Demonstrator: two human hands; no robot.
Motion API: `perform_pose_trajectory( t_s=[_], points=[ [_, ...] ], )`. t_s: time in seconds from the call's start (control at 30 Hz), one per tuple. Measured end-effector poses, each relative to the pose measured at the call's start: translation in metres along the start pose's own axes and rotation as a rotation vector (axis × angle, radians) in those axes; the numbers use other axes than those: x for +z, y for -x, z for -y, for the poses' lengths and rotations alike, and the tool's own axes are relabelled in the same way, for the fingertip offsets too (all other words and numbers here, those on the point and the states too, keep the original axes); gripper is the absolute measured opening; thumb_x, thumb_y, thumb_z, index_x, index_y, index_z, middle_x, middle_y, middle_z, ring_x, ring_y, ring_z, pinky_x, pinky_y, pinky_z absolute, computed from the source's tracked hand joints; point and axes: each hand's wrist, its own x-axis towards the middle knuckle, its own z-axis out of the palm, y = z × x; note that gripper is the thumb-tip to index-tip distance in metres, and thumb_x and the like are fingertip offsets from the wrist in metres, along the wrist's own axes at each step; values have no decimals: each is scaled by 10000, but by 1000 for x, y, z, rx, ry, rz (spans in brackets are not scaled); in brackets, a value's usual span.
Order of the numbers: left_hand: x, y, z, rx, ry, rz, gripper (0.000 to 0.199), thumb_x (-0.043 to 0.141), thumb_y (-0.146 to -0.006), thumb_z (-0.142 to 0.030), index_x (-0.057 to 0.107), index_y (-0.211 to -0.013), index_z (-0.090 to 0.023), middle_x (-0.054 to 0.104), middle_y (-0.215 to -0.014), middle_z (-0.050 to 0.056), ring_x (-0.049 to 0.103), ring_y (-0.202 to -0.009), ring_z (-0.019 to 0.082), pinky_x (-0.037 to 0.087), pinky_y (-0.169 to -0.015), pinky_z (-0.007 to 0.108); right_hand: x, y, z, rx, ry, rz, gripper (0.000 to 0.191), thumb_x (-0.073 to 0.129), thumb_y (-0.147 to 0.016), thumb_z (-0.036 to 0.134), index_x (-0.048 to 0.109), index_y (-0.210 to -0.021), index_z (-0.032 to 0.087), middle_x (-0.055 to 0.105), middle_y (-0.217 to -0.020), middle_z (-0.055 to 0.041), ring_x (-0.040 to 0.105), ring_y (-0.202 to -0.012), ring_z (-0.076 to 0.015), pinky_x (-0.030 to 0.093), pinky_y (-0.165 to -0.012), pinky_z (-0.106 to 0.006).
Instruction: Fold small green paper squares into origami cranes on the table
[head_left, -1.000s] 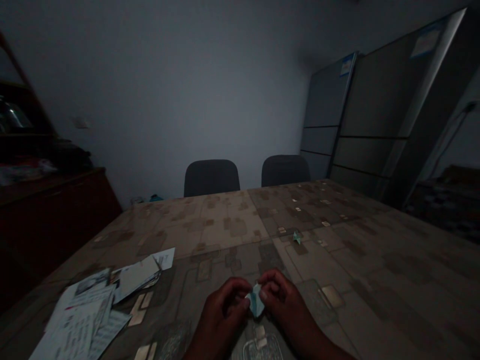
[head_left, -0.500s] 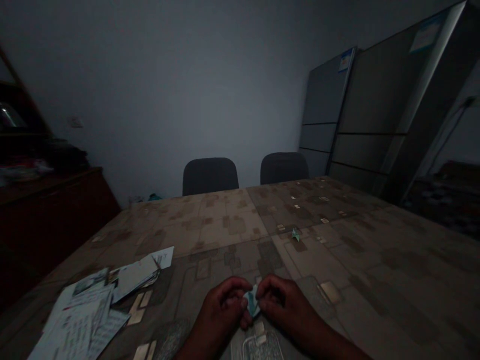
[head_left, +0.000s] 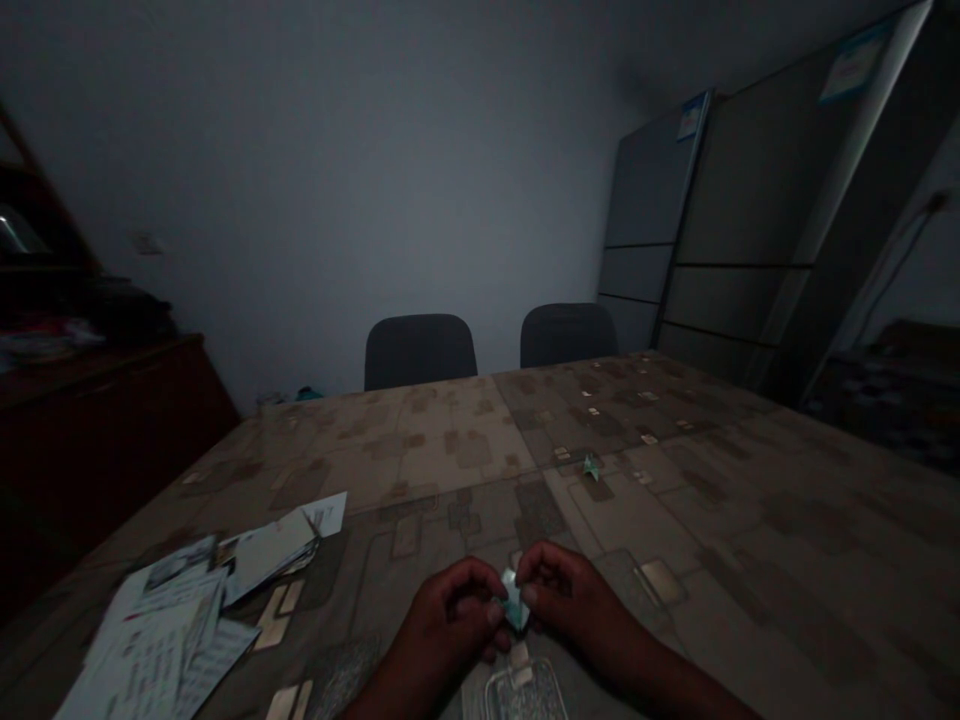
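Observation:
A small folded piece of white and teal paper (head_left: 514,604) is held between both hands, low in the middle of the head view. My left hand (head_left: 466,610) pinches its left side with thumb and fingers. On the right side, my right hand (head_left: 553,588) grips it near the upper edge. Both hands are just above the patterned table (head_left: 442,470). Farther off, a small green folded paper figure (head_left: 591,467) stands on the tabletop. The paper's exact folds are too dim to make out.
Papers (head_left: 142,640) and a stack of cards (head_left: 271,552) lie at the table's left. Two dark chairs (head_left: 420,352) stand behind the far edge. A red-brown cabinet (head_left: 105,430) is at left, and a tall grey refrigerator (head_left: 742,200) at right.
The paper between my hands has turned a little and shifted slightly to the right. My right hand's fingers have risen slightly.

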Motion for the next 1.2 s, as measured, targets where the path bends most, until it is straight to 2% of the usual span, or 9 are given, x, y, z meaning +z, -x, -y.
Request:
perform_pose_trajectory(
  t_s=[0.17,0.37,0.7,1.0,1.2],
  points=[
    [-2,-1,2,-35,-10,3,352,827,-633,-412,629,-758,-150,690,-562,22,644,-505,137,476,-463,200,-1,0,2,-17,72,-5,216,665,-777,371,591,-794,168,508,-647,39,461,-611,-126,339,-583,-240],
    [-1,-2,4,-42,-34,-28,209,793,-665,-268,641,-737,-144,691,-580,9,634,-501,113,461,-463,180,2,-1,4,4,66,-3,208,641,-774,363,579,-791,165,509,-654,34,473,-606,-130,355,-588,-246],
    [-3,-1,0,-71,-20,-2,385,861,-558,-425,642,-695,-140,709,-600,46,651,-544,154,485,-487,221,2,1,2,-8,109,-4,193,639,-782,357,594,-798,170,512,-656,31,461,-627,-135,342,-590,-243],
    [-6,-5,5,-102,-24,-38,381,874,-513,-421,648,-642,-143,702,-566,36,638,-502,152,469,-477,232,6,1,9,9,197,-30,73,599,-737,242,585,-747,172,459,-628,47,396,-604,-123,300,-568,-237],
    [-7,-7,10,-108,-46,-67,365,868,-494,-404,655,-632,-141,696,-540,35,625,-471,145,462,-454,225,6,0,7,-6,196,-27,86,601,-746,255,592,-751,169,471,-631,42,416,-606,-125,318,-580,-241]
  ],
)
